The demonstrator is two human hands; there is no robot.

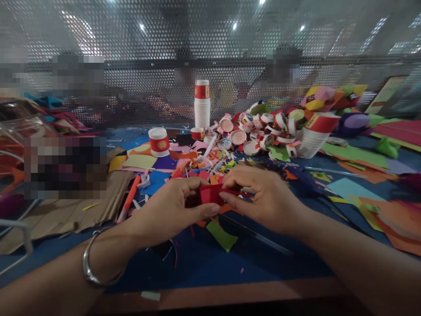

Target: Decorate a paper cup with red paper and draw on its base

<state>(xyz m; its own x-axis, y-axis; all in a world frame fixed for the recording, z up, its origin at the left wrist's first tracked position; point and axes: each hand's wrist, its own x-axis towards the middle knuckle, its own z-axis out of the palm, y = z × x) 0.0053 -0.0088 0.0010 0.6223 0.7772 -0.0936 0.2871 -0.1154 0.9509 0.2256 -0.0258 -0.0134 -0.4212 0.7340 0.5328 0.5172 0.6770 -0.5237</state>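
A small folded piece of red paper (210, 193) sits between both of my hands, just above the blue table top (204, 259). My left hand (171, 210) pinches its left side with thumb and fingers closed; a metal bangle (90, 263) circles that wrist. My right hand (263, 195) grips the right side, its fingers curled over the paper's top edge. A green paper scrap (222, 235) lies just below the hands.
Coloured paper scraps (197, 164) litter the table. A stack of white and red paper cups (201, 105) stands at the back, a single cup (159, 142) left of it, a heap of cut cup rims (259, 131) and a tilted cup (315, 134) right. Brown paper (66, 210) and an orange pen (129, 198) lie left. A perforated screen (210, 66) stands behind.
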